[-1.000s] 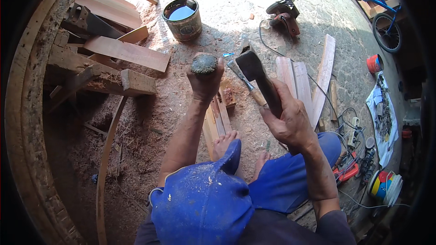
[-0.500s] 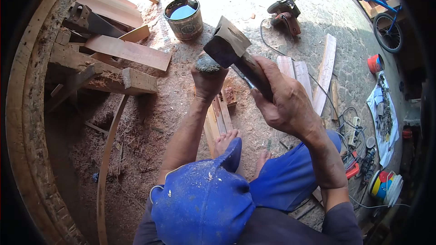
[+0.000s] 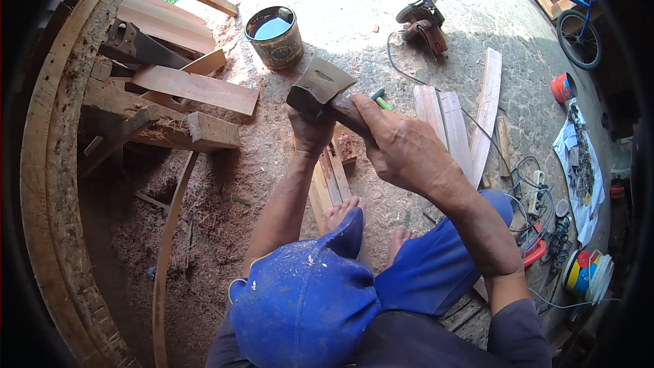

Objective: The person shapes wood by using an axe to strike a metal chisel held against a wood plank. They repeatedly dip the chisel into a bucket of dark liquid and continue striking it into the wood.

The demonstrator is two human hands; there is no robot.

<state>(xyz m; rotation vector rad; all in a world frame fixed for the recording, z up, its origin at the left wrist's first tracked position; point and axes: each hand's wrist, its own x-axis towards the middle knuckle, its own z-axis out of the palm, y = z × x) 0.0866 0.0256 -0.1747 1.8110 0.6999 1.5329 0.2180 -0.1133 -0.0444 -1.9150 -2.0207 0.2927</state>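
The right hand (image 3: 409, 148) grips the hatchet (image 3: 323, 82) by its handle, fingers wrapped closed around it. The hatchet is raised at the centre, its handle slanting to the near right and its head at the far left end. The left hand (image 3: 312, 138) is directly beneath the head. The head covers its fingers; how far these are closed, and on what, cannot be determined.

A green tool (image 3: 384, 103) lies on the ground (image 3: 371, 184), partly hidden by the right hand. Narrow boards (image 3: 332, 172) extend from the left foot (image 3: 346, 210) toward the left hand. The cap (image 3: 303, 300) blocks the near centre.

Far left of the hands stands the bucket (image 3: 278, 53), containing liquid. The circular saw (image 3: 428, 31) is far right, its cord running beside two short planks (image 3: 452, 123) and a long plank (image 3: 488, 105).

Left: a timber frame (image 3: 150, 117), with a handsaw (image 3: 139, 44) and loose boards (image 3: 194, 90) on its far side. A curved strip (image 3: 170, 245) stands nearer, amid shavings.

Right: a red can (image 3: 562, 90), a white sheet (image 3: 590, 221), a power strip (image 3: 537, 185) among tangled cables, and a multicoloured reel (image 3: 582, 276). A bicycle (image 3: 579, 7) stands at far right.
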